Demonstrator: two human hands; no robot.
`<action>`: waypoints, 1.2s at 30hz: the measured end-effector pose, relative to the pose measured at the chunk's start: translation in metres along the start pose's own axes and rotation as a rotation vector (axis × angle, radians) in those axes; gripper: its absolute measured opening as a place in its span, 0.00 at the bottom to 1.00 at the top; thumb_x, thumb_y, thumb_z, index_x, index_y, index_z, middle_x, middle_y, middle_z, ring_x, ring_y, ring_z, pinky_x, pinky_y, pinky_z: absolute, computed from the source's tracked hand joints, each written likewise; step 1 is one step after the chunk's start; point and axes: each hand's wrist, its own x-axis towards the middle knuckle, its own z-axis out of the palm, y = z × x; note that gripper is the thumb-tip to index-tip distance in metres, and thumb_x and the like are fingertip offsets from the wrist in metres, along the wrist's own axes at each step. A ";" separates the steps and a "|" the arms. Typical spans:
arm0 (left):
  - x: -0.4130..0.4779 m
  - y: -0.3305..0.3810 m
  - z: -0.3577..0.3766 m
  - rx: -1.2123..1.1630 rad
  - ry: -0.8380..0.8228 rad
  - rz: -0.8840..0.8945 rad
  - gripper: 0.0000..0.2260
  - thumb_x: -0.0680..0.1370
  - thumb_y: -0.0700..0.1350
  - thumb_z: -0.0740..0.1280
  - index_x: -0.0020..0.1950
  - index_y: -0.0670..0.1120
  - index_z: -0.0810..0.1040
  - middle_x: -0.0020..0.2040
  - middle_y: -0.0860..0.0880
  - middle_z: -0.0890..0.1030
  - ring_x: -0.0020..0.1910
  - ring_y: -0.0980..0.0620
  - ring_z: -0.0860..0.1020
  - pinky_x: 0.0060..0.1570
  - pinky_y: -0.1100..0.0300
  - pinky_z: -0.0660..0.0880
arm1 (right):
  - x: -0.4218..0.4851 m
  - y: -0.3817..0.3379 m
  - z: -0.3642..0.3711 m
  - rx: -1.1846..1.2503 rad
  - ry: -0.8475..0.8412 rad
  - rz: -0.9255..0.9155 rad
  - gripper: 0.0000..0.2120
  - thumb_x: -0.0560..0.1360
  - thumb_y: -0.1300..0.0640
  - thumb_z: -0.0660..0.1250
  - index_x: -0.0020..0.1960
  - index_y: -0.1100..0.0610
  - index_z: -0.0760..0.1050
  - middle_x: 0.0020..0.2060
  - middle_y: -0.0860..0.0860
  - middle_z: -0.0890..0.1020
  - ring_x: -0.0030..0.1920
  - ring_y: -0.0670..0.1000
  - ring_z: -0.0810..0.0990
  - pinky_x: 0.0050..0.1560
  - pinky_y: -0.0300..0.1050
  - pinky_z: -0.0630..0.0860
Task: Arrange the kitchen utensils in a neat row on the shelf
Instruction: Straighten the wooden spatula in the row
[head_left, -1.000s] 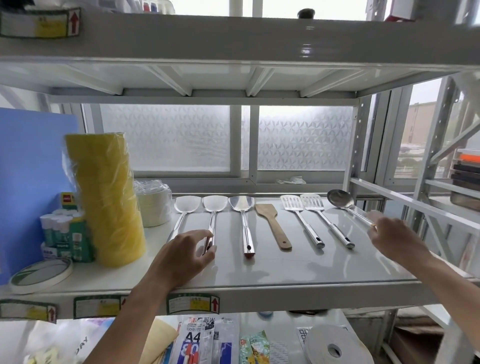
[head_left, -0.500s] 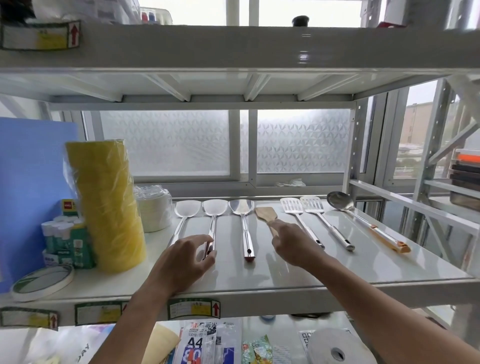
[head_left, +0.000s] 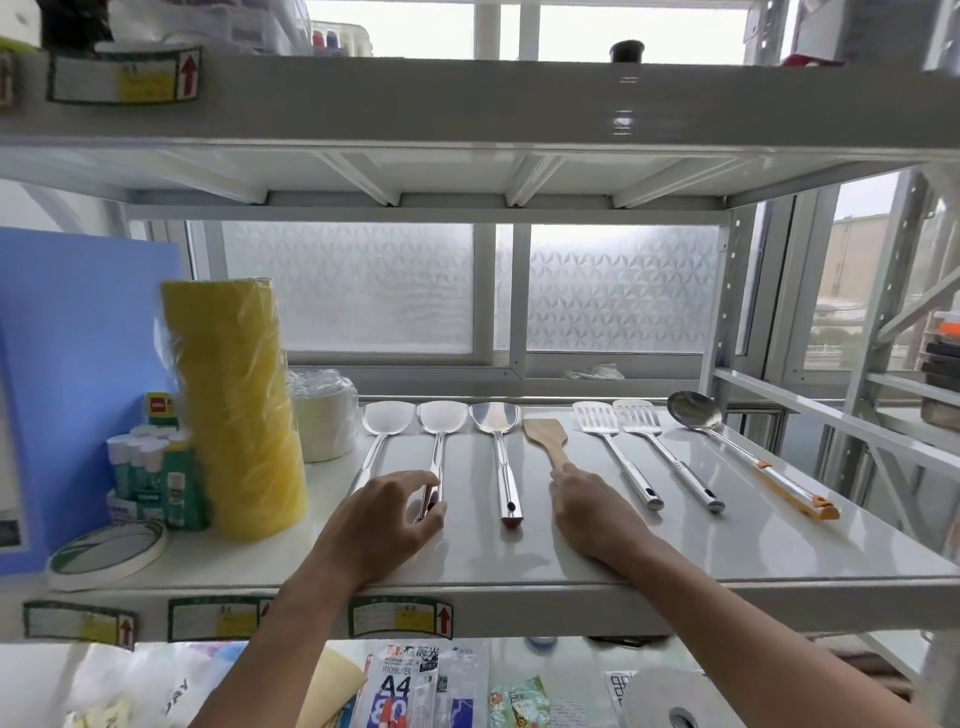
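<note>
Your shelf (head_left: 675, 545) carries seven utensils in a row, heads toward the window. A wrapped yellow roll stack (head_left: 239, 405) stands at the left. Your left hand (head_left: 387, 519) pinches the handle end of the second steel spatula (head_left: 436, 452). Your right hand (head_left: 589, 506) covers the wooden spatula (head_left: 545, 441) handle; whether it grips, you cannot tell. The ladle (head_left: 727, 447) lies angled, rightmost.

Both bare forearms reach up and forward from below — the left hand (head_left: 387, 519) palm-down with fingers curled and its fingertips (head_left: 434, 506) pinched together, the right hand (head_left: 589, 512) lying flat, knuckles up, its fingers extended forward — the 2 wrists well apart.
</note>
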 end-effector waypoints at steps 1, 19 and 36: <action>0.000 0.000 0.000 -0.001 0.001 0.001 0.17 0.78 0.55 0.67 0.65 0.53 0.79 0.62 0.55 0.82 0.51 0.54 0.83 0.49 0.60 0.76 | -0.001 -0.001 0.000 0.003 0.003 -0.001 0.11 0.75 0.58 0.47 0.43 0.53 0.69 0.47 0.55 0.78 0.48 0.60 0.79 0.49 0.58 0.76; 0.000 0.002 -0.001 -0.009 0.002 0.004 0.18 0.79 0.54 0.68 0.67 0.51 0.78 0.64 0.53 0.82 0.52 0.52 0.83 0.50 0.62 0.75 | -0.007 -0.005 -0.001 0.031 0.038 -0.021 0.11 0.78 0.55 0.51 0.44 0.54 0.71 0.48 0.55 0.80 0.49 0.62 0.79 0.50 0.59 0.76; 0.000 -0.001 0.000 -0.013 0.004 0.009 0.18 0.78 0.55 0.67 0.66 0.52 0.79 0.63 0.53 0.82 0.52 0.52 0.83 0.52 0.57 0.79 | -0.011 -0.005 -0.002 0.071 0.074 -0.038 0.12 0.80 0.53 0.54 0.50 0.55 0.75 0.50 0.57 0.83 0.50 0.62 0.81 0.52 0.59 0.77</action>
